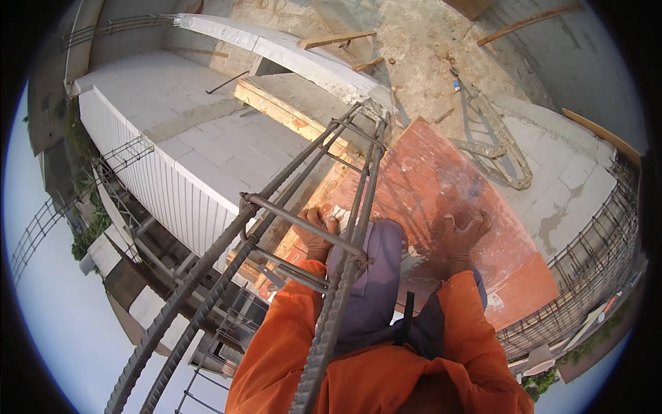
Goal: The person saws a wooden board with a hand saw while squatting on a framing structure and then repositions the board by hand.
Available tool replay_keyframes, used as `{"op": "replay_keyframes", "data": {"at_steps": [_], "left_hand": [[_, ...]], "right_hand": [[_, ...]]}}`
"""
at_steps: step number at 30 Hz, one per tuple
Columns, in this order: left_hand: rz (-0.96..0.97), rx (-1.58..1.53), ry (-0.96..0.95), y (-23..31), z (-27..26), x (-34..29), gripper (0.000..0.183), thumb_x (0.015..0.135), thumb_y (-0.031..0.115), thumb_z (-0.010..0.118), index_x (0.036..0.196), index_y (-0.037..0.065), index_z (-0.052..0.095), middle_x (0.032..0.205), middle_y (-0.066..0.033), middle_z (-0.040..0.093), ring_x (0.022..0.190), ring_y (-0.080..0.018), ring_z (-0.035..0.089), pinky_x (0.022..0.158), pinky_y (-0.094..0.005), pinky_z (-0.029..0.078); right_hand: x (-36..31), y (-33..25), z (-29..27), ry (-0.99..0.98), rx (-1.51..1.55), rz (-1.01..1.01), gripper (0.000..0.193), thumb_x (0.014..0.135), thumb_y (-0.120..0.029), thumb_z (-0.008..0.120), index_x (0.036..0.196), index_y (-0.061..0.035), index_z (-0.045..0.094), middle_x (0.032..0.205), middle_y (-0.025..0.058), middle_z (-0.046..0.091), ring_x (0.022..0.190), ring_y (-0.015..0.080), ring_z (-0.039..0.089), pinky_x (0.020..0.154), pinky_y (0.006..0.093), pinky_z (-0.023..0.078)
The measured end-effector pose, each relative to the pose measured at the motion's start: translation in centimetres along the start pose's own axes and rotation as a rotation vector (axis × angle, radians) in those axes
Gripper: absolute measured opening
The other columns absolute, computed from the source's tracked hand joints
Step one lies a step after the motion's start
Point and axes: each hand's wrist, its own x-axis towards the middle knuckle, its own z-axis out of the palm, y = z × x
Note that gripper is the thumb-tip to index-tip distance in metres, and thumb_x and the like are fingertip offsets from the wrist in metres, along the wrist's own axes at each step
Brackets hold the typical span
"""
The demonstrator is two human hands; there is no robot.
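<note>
My right hand (460, 238) rests on a worn red formwork panel (496, 255), thumb and fingers spread and holding nothing. My left hand (314, 238) is partly hidden behind a steel rebar cage (293, 221). Its bent fingers grip the edge of a wooden board (293, 117) along the panel's left side. The cage of ribbed bars, tied with cross stirrups, runs diagonally past my left arm from the lower left to the upper middle. My knee (379, 248) in grey-purple trousers is between my hands, over the panel.
A pale block wall (172, 165) drops away at the left, with structures far below. More rebar mesh (593, 269) lines the right edge. A mortar-covered metal frame (500, 148) lies beyond the panel. Loose timber (338, 39) lies across a white wall top at the back.
</note>
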Motion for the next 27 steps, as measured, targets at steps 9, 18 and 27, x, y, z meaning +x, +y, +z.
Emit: {"op": "replay_keyframes", "data": {"at_steps": [9, 18, 27], "left_hand": [[0.031, -0.007, 0.012, 1.5, 1.9, -0.1, 0.040, 0.070, 0.041, 0.058, 0.090, 0.005, 0.058, 0.091, -0.0154, 0.050, 0.087, -0.0326, 0.045, 0.079, -0.0464, 0.035], [0.027, 0.016, 0.011, 2.2, 2.1, 1.2, 0.042, 0.073, 0.044, 0.057, 0.091, 0.006, 0.056, 0.091, -0.0137, 0.049, 0.088, -0.0316, 0.043, 0.079, -0.0450, 0.033], [0.008, -0.004, -0.007, 2.3, 2.6, 0.8, 0.048, 0.072, 0.049, 0.055, 0.094, 0.006, 0.058, 0.092, -0.0146, 0.050, 0.089, -0.0319, 0.043, 0.081, -0.0451, 0.033]], "right_hand": [[13.2, -0.8, 2.7, -0.280, -0.272, -0.136, 0.046, 0.076, -0.039, 0.065, 0.109, -0.0073, 0.057, 0.095, 0.0120, 0.058, 0.094, 0.0303, 0.054, 0.082, 0.0428, 0.039], [14.9, -0.3, 3.9, -0.263, -0.220, -0.137, 0.035, 0.077, -0.042, 0.062, 0.083, -0.0075, 0.056, 0.074, 0.0106, 0.059, 0.072, 0.0308, 0.057, 0.067, 0.0429, 0.040], [14.0, 0.1, 3.6, -0.286, -0.257, -0.078, 0.036, 0.075, -0.041, 0.064, 0.083, -0.0070, 0.057, 0.075, 0.0109, 0.060, 0.073, 0.0306, 0.057, 0.067, 0.0429, 0.039]]}}
